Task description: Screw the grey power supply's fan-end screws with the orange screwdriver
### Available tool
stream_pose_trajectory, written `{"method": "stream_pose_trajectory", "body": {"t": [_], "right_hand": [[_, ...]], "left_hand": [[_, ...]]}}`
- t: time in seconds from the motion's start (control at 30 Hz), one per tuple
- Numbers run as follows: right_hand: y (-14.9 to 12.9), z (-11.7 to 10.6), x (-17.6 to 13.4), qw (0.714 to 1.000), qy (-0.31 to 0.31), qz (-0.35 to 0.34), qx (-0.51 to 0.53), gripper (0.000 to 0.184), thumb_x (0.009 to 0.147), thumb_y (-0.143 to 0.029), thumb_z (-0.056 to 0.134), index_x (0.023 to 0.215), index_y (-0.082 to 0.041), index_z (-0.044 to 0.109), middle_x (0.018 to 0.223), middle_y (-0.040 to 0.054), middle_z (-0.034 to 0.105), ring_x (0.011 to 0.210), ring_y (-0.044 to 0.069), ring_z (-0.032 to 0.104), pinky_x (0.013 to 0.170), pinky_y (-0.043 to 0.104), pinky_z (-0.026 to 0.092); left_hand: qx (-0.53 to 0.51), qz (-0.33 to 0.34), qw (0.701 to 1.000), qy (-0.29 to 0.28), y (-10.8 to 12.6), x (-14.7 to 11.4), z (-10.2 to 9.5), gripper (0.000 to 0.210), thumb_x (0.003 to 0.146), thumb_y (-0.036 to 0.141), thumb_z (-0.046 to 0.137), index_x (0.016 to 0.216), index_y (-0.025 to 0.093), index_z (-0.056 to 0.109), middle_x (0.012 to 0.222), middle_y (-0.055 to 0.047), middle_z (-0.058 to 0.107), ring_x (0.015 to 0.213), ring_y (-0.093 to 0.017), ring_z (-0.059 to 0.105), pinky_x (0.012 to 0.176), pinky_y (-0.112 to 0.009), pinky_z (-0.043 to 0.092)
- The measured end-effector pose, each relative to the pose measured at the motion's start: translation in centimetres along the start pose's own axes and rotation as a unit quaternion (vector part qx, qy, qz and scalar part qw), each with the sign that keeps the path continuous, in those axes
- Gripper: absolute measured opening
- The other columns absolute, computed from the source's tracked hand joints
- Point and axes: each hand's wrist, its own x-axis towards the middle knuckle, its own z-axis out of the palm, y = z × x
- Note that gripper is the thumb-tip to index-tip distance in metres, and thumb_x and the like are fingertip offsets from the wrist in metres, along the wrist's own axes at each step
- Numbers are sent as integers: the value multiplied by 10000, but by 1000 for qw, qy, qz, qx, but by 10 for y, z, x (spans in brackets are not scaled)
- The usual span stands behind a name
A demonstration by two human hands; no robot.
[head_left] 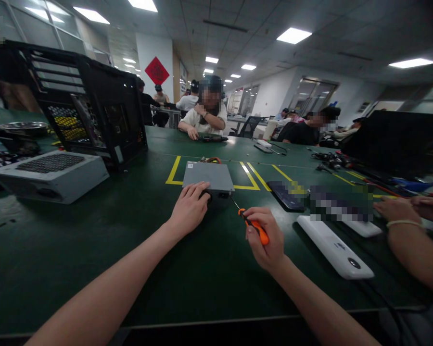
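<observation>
You've got a flat grey metal power-supply box [208,177] lying level on the green table, inside the yellow tape marks, wires at its far end. Small orange-handled screwdriver [254,225], thin dark shaft angled w/ tip at the box's near-right corner.

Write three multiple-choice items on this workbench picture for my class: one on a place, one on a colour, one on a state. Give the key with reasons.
1. Where does the left hand rest?
A. on the grey metal box
B. on the white device
C. on the black case

2. What colour is the screwdriver handle?
A. blue
B. orange
C. green

3. How does the right hand stand?
A. open and flat
B. shut on the screwdriver
C. resting in the lap

Key: A, the fingers lie on the box's near edge; B, the handle shows bright orange; B, the fingers wrap the handle while the tip points at the box.
</observation>
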Motion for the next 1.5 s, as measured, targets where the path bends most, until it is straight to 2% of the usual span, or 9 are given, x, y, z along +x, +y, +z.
{"method": "stream_pose_trajectory", "body": {"t": [0.27,0.5,0.6,0.73,0.9,1.1,1.27,1.43,1.5], "right_hand": [[-4,1,-2,998,-50,-20,17,126,786,-108,480,873,-191,516,897,59,567,823,172,583,683,324,496],[-8,7,2,999,-37,10,28,182,804,-191,531,976,-199,472,973,71,545,849,170,583,690,328,511],[-13,10,4,999,-43,-13,-2,140,784,-189,575,888,-207,483,925,54,563,815,160,586,669,309,509],[-16,12,7,993,-84,-62,-53,88,784,-191,583,836,-211,514,858,40,619,773,169,606,675,326,503],[-13,17,3,996,-55,-55,-41,264,774,-282,615,970,-213,451,932,64,595,854,173,606,670,305,530],[-17,16,4,982,-101,-116,-108,94,771,-262,607,826,-205,557,905,63,568,757,161,579,611,286,493],[-16,15,4,995,-68,-69,-36,262,784,-266,585,1011,-196,475,932,69,573,846,174,588,632,280,516],[-16,13,3,988,-79,-93,-94,90,775,-237,591,842,-207,538,943,64,555,710,139,563,592,279,490],[-16,12,3,988,-81,-93,-95,109,786,-229,575,888,-202,546,919,67,553,727,149,562,599,286,491]], "left_hand": [[47,-51,998,2,0,-9,-7,149,848,253,496,966,194,563,1235,-95,491,1107,-281,449,902,-443,369],[18,-55,998,23,-30,-11,-2,72,835,259,545,885,208,538,1191,-69,503,1045,-258,442,855,-423,342],[-4,-43,999,26,-37,-11,0,53,830,247,552,855,206,527,1169,-67,513,1038,-252,435,848,-421,327],[-9,-30,999,17,-33,-10,0,82,824,204,543,898,207,508,1140,-66,526,1023,-252,435,829,-415,317],[-22,-45,998,25,-30,-8,0,179,799,219,565,952,202,474,1105,-66,528,1004,-248,441,828,-405,318],[-26,-63,996,49,-28,-8,0,325,791,264,571,1089,204,457,1062,-67,526,1000,-249,442,858,-406,314],[-33,-73,996,47,-25,-8,-2,294,805,272,551,1084,214,479,1064,-62,532,1003,-245,447,874,-407,308],[-46,-80,995,45,-24,-8,-2,283,806,267,542,1080,217,489,1068,-68,533,1011,-250,447,879,-414,306],[-46,-81,995,44,-24,-8,-2,280,808,267,539,1079,216,491,1067,-68,533,1011,-249,447,878,-414,306]]}}
